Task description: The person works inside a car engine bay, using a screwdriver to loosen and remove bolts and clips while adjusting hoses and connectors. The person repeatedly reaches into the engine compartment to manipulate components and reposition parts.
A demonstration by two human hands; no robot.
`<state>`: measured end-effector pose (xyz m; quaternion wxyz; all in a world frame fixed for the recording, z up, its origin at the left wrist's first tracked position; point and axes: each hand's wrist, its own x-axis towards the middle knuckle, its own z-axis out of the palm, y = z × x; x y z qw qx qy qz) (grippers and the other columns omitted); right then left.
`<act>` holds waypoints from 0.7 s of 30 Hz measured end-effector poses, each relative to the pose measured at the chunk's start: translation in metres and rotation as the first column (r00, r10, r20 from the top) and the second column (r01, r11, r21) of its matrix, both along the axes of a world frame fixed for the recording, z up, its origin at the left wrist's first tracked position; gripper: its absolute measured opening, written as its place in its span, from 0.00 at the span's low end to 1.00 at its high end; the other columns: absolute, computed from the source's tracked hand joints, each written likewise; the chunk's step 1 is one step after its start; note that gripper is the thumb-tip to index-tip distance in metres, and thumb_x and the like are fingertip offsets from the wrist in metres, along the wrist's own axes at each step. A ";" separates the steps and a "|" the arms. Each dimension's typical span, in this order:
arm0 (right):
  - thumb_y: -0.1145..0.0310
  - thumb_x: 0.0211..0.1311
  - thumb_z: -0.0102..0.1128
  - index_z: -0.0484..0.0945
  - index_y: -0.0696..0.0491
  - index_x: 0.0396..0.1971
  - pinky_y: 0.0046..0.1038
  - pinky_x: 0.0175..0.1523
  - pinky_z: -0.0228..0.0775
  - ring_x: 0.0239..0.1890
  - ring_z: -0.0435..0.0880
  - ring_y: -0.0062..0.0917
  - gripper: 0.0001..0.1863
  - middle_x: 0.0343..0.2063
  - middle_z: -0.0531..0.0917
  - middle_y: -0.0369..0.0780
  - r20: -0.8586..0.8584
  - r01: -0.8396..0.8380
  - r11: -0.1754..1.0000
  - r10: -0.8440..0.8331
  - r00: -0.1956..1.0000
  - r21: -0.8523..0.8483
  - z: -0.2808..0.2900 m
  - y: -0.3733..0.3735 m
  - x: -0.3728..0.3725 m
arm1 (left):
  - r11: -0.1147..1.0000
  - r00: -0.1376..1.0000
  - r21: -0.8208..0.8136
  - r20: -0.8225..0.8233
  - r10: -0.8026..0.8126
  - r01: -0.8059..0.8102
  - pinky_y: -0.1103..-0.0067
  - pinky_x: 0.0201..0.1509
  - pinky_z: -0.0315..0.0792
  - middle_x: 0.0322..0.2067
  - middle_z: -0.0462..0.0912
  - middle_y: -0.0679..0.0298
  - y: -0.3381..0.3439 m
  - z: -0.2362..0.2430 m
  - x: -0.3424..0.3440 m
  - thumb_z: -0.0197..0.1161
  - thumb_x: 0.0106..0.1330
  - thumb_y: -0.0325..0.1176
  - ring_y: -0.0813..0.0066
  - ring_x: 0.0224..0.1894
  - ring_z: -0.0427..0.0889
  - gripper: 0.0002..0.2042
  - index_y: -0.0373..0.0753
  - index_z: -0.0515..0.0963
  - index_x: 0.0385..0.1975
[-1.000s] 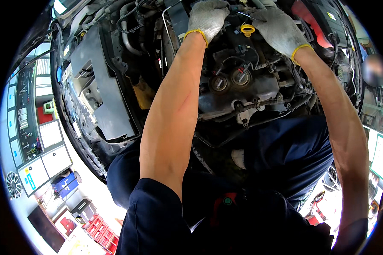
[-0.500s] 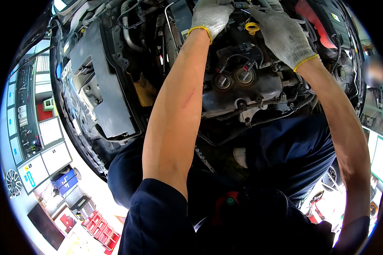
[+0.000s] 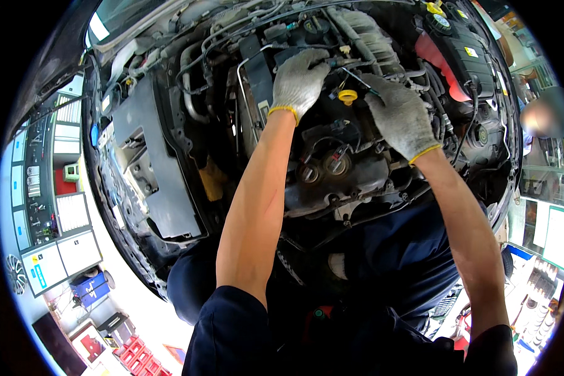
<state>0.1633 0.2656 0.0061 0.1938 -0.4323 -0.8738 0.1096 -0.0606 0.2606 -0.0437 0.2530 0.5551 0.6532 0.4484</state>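
Observation:
Both my hands wear grey knit gloves with yellow cuffs and reach over a car engine. My left hand (image 3: 299,81) is closed, its fingertips at a dark hose fitting (image 3: 336,62); what they pinch is hidden. From the fingers of my right hand (image 3: 400,116) a thin metal shaft slants up and left to that fitting. It looks like a slim screwdriver (image 3: 357,79), with a bit of teal showing by the glove. Between the hands sits a yellow cap (image 3: 347,96). Nearer me are two round ignition coil tops (image 3: 336,164) on the dark engine cover (image 3: 332,193).
A grey plastic cover (image 3: 156,156) lies on the left, a black box with a red side (image 3: 448,66) on the right. A ribbed grey hose (image 3: 365,39) runs behind my hands. A bent metal pipe (image 3: 243,88) stands beside my left glove. Another person (image 3: 548,116) is at the right edge.
The view has tilted up, so the hands and engine appear lower and more of the far engine bay shows. The gloves stay at the same fitting; the thin shaft is plainer now.

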 end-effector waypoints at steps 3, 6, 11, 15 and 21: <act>0.64 0.71 0.56 0.83 0.50 0.57 0.45 0.56 0.79 0.49 0.87 0.48 0.18 0.43 0.88 0.51 -0.020 0.078 0.997 -0.078 0.997 -0.012 -0.003 0.000 -0.008 | 0.999 0.998 -0.046 0.057 0.009 -0.007 0.71 0.63 0.74 0.53 0.88 0.51 -0.001 0.007 0.005 0.65 0.69 0.37 0.57 0.57 0.85 0.19 0.35 0.84 0.55; 0.64 0.72 0.55 0.84 0.48 0.55 0.46 0.53 0.79 0.47 0.87 0.47 0.17 0.40 0.88 0.50 0.023 0.072 0.994 -0.071 0.997 -0.086 0.004 0.007 -0.007 | 0.997 0.995 -0.070 0.090 0.036 -0.030 0.72 0.61 0.75 0.51 0.88 0.50 -0.002 0.009 0.006 0.65 0.69 0.36 0.58 0.54 0.87 0.18 0.34 0.84 0.55; 0.63 0.72 0.56 0.84 0.47 0.54 0.43 0.53 0.80 0.47 0.87 0.47 0.16 0.44 0.88 0.48 0.174 -0.053 0.994 0.070 0.982 -0.100 0.028 0.028 -0.012 | 0.996 0.998 0.055 -0.007 0.065 -0.065 0.73 0.60 0.76 0.48 0.90 0.51 0.004 -0.008 -0.003 0.66 0.69 0.35 0.59 0.51 0.88 0.17 0.34 0.85 0.53; 0.63 0.72 0.57 0.85 0.46 0.54 0.42 0.55 0.80 0.48 0.87 0.46 0.15 0.45 0.88 0.48 0.134 -0.036 0.995 0.048 0.990 -0.095 0.019 0.033 -0.010 | 0.994 0.989 -0.001 -0.093 0.112 -0.113 0.73 0.59 0.76 0.47 0.91 0.53 -0.001 0.005 0.009 0.66 0.69 0.33 0.63 0.51 0.88 0.16 0.34 0.86 0.53; 0.68 0.70 0.58 0.84 0.45 0.56 0.42 0.54 0.81 0.47 0.87 0.45 0.17 0.44 0.88 0.47 0.143 -0.102 0.987 0.119 0.982 -0.123 0.018 0.043 -0.008 | 0.993 0.993 -0.028 0.015 0.118 -0.117 0.71 0.60 0.75 0.49 0.89 0.50 0.001 -0.001 0.008 0.63 0.70 0.34 0.58 0.52 0.88 0.16 0.36 0.85 0.54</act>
